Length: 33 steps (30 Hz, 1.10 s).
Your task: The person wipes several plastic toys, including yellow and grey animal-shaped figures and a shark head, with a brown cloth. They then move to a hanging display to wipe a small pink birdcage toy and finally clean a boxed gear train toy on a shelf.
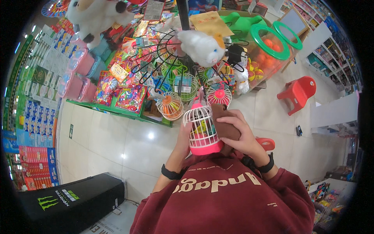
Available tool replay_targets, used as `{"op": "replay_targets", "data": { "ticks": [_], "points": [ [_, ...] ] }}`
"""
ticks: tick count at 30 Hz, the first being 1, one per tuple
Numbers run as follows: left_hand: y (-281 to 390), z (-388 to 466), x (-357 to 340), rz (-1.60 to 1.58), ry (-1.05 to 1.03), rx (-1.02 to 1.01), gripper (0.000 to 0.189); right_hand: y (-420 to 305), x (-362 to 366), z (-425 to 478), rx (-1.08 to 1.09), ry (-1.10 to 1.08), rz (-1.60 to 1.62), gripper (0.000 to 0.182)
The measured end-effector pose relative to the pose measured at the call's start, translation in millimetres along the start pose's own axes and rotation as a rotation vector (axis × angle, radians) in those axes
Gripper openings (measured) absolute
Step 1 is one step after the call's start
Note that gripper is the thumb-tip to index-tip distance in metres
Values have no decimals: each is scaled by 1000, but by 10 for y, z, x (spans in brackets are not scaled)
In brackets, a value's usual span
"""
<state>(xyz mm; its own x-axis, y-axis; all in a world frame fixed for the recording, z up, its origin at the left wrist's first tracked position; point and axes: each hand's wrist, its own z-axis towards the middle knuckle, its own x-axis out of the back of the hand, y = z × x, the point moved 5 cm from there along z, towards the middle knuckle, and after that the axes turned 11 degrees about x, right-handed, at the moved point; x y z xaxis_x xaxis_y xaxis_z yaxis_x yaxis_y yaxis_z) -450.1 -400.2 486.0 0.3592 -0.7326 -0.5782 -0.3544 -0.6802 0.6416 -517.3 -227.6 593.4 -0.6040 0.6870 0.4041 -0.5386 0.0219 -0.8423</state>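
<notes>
A white toy birdcage with a pink base (204,131) hangs before me, with small green and yellow toy birds inside. My left hand (184,137) grips the cage's left side. In my right hand (241,131) is a brown cloth (228,124), pressed against the cage's right side. Beside the cage hang an orange-topped toy birdcage (170,106) and a pink-topped one (219,96). Above them, a black wire rack (166,48) carries more cages and a white plush cat (203,48).
A green display table (117,112) with packaged toys stands ahead at the left. Pink plastic boxes (81,62) are stacked there. Clear bins with green rims (270,42) hold balls. At the right stands a red child's chair (299,92); a black case (73,199) lies lower left.
</notes>
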Motion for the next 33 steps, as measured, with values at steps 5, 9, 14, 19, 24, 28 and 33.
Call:
{"op": "replay_targets", "data": {
  "ticks": [5,9,14,19,24,28,33],
  "points": [
    [83,-97,146,26,-111,-92,74,86,186,-77,-139,164,332,50],
    [129,-309,-44,-244,-221,0,57,157,75,-34,-186,124,304,46],
    [325,-248,31,302,-6,-285,65,113,-71,107,-186,90,265,49],
    [259,-501,154,141,-121,-234,77,-2,-81,119,-133,-80,457,50],
    [-84,-728,234,-310,14,-52,88,41,-141,108,-145,-131,420,46],
    [255,-778,141,63,-282,-195,104,86,-125,-40,-148,-389,476,44],
    [296,-870,30,12,-200,-35,73,10,-164,-101,-139,-448,521,43]
  ]
}}
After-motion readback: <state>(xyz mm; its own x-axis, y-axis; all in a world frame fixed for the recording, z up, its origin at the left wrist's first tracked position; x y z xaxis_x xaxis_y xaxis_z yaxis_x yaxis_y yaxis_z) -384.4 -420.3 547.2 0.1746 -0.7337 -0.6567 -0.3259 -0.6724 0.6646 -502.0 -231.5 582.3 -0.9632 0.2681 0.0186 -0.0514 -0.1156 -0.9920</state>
